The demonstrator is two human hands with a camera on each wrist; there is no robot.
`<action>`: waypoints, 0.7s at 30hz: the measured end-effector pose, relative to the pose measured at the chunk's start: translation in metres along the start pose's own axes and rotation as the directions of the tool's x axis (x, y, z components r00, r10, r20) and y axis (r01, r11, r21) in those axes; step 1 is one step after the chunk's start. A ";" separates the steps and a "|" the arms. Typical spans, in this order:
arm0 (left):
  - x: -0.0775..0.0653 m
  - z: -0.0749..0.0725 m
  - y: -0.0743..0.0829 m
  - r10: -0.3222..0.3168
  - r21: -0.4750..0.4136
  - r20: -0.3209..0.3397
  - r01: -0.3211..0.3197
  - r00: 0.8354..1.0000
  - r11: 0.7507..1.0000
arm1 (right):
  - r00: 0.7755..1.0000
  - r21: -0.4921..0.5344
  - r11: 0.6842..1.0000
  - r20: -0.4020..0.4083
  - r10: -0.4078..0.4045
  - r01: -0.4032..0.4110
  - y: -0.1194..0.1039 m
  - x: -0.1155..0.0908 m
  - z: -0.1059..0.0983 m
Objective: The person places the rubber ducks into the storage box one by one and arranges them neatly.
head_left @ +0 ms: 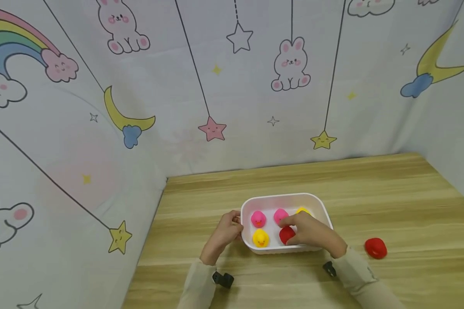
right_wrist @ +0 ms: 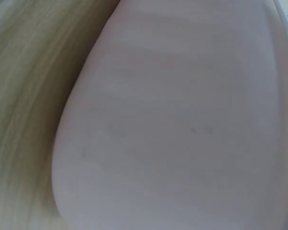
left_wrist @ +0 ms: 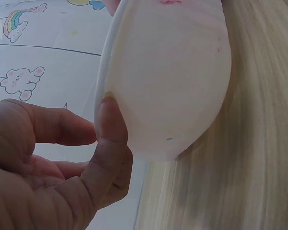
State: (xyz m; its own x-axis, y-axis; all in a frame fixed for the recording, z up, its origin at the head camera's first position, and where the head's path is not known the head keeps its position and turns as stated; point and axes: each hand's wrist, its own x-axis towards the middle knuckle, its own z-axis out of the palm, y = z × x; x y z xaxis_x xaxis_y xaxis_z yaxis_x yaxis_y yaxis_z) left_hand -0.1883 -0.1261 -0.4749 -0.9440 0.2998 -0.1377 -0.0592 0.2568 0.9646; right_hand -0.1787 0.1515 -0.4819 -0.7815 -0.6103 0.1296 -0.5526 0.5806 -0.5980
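Observation:
A white plastic tub (head_left: 286,198) stands on the wooden table with several rubber ducks inside. My left hand (head_left: 227,231) pinches the tub's left rim between finger and thumb, as the left wrist view shows close up. Over the tub's right half, my right hand (head_left: 313,231) holds a red rubber duck (head_left: 287,235) near the front wall, its fingers covering part of the duck. Also in the tub are a pink duck (head_left: 258,219) at the back left, a yellow duck (head_left: 261,237) at the front left, another pink duck (head_left: 280,215) and a partly hidden yellow duck (head_left: 303,210).
One more red rubber toy (head_left: 376,248) lies on the table (head_left: 410,193) to the right of the tub, beside my right sleeve. A white cloth (head_left: 247,107) printed with rabbits, stars and moons hangs behind the table and along its sides.

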 end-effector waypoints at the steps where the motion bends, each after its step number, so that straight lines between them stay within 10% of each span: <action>1: 0.000 0.000 0.000 0.000 -0.001 -0.002 0.000 1.000 1.000 | 1.000 -0.003 1.000 0.001 -0.002 0.002 0.000 0.000 0.001; 21: -0.004 0.000 0.004 -0.007 -0.002 -0.004 0.007 1.000 1.000 | 1.000 -0.026 1.000 0.007 0.013 -0.013 0.008 0.004 0.012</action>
State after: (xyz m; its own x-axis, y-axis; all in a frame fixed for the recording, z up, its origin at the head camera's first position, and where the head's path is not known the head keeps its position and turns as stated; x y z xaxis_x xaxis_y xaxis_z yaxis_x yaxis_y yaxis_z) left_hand -0.1847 -0.1258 -0.4703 -0.9449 0.2943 -0.1432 -0.0661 0.2568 0.9642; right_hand -0.1824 0.1471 -0.4957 -0.7865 -0.6065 0.1165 -0.5499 0.6018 -0.5792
